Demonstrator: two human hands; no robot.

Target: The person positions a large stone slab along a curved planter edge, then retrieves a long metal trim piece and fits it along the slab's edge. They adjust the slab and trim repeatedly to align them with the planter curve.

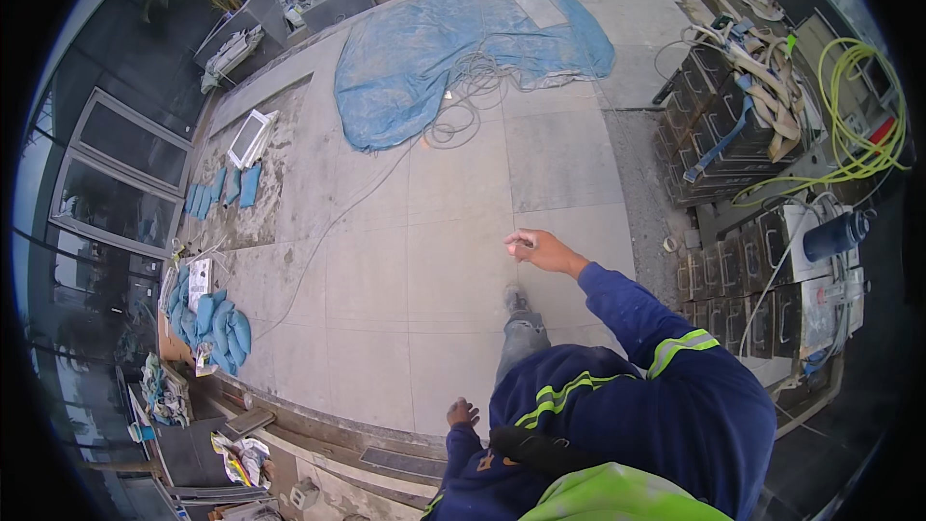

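Observation:
My right hand (529, 248) reaches out over the pale floor tiles (455, 275), its arm in a dark blue sleeve with a reflective band. Its fingers are curled together at the tips; whatever they hold, if anything, is too small to make out. Low at my left side hangs my left hand (463, 413), loosely bent with its fingers apart and nothing seen in it. Below the right hand, my shoe (518, 299) stands on the tiles. Neither hand touches any of the things around.
A blue tarp (405, 58) covers part of the floor ahead, with a grey cable (461, 116) coiled on it. Stacked black cases (709, 111), a yellow-green hose (854, 159) and a dark blue bottle (835, 235) stand right. Blue sandbags (227, 328) and a white frame (251, 138) lie left.

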